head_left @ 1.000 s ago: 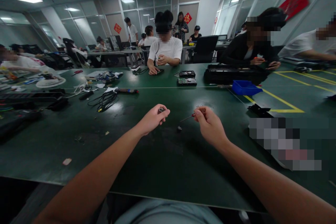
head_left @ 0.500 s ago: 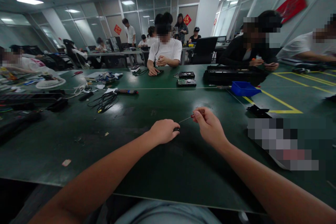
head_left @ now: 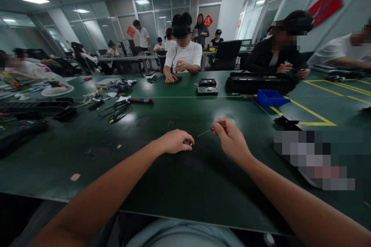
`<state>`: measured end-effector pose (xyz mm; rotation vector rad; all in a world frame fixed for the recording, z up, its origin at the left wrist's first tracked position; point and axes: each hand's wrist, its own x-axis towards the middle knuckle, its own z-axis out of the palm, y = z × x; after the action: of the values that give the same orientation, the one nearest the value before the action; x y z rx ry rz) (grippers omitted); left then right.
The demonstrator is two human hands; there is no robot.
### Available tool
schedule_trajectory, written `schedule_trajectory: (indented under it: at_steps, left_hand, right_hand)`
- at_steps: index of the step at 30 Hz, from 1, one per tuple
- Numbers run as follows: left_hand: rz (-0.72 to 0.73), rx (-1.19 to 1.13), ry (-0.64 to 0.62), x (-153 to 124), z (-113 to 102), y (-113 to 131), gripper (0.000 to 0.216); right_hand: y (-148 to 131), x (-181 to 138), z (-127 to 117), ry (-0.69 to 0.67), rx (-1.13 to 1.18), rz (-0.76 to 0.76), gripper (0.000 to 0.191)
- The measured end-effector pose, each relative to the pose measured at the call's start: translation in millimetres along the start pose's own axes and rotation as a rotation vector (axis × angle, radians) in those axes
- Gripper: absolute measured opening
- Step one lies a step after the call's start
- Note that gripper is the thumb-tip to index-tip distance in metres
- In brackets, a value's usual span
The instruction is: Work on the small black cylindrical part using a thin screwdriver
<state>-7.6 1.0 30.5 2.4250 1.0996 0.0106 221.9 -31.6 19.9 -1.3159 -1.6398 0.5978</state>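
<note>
My right hand [head_left: 232, 137] is closed around the reddish handle of a screwdriver [head_left: 206, 132], whose thin metal shaft points left and slightly down. To its left, my left hand [head_left: 176, 141] curls its fingers round a small dark part with shiny metal bits [head_left: 188, 143]. Most of that part is hidden by the fingers, so its kind does not show. A short gap separates the screwdriver's tip from the left fingertips. Both hands are just above the dark green table [head_left: 174, 185].
Across the table sits a person in white [head_left: 184, 56], near two hard drives [head_left: 206, 90]. A blue tray [head_left: 273, 97] and a long black unit [head_left: 259, 83] are at the right. Coiled black cable [head_left: 116, 112] lies left of my hands, with a paper scrap [head_left: 75, 177] nearer the front edge.
My left hand has moved a little left with the small dark part, away from the screwdriver tip, and more of the part shows. The right hand and screwdriver stay almost still.
</note>
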Motion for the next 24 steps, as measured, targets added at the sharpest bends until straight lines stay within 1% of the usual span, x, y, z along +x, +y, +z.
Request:
schedule_trajectory:
  at_steps: [3, 6, 8, 11, 13, 17, 20, 21, 24]
  left_hand:
    - [-0.025, -0.136, 0.015, -1.9, -1.6, -1.6, 0.027]
    - [-0.068, -0.311, 0.081, -8.5, -8.5, -7.0, 0.028]
    - [-0.099, -0.445, 0.109, -16.8, -15.6, -15.3, 0.031]
    - [-0.162, -0.672, 0.163, -35.4, -26.5, -37.0, 0.039]
    - [-0.23, -0.792, 0.257, -51.4, -32.6, -56.0, 0.041]
    - [-0.404, -1.047, 0.515, -92.2, -42.0, -91.5, 0.039]
    - [-0.522, -1.195, 0.694, -130.1, -49.8, -107.8, 0.031]
    - [-0.529, -1.246, 0.732, -143.4, -52.8, -111.8, 0.029]
    - [-0.626, -1.356, 0.924, -181.8, -62.5, -124.8, 0.015]
  right_hand:
    - [0.9, -0.2, 0.0, -0.003, 0.007, -0.001, 0.026]
    - [1.1, -0.9, -1.1, 0.001, 0.013, -0.003, 0.026]
    - [0.8, -1.5, -1.8, -0.004, 0.02, -0.004, 0.025]
    - [0.3, -1.8, -2.0, -0.02, 0.024, 0.0, 0.025]
    - [0.3, -1.6, -1.5, -0.023, 0.022, 0.004, 0.025]
    - [0.7, -0.3, -0.5, -0.025, 0.023, 0.0, 0.025]
    - [0.9, 0.1, -0.7, -0.026, 0.011, 0.01, 0.025]
    - [1.0, 0.1, -0.9, -0.026, 0.01, 0.012, 0.025]
    - [0.7, -0.2, -1.0, -0.023, 0.015, 0.009, 0.025]
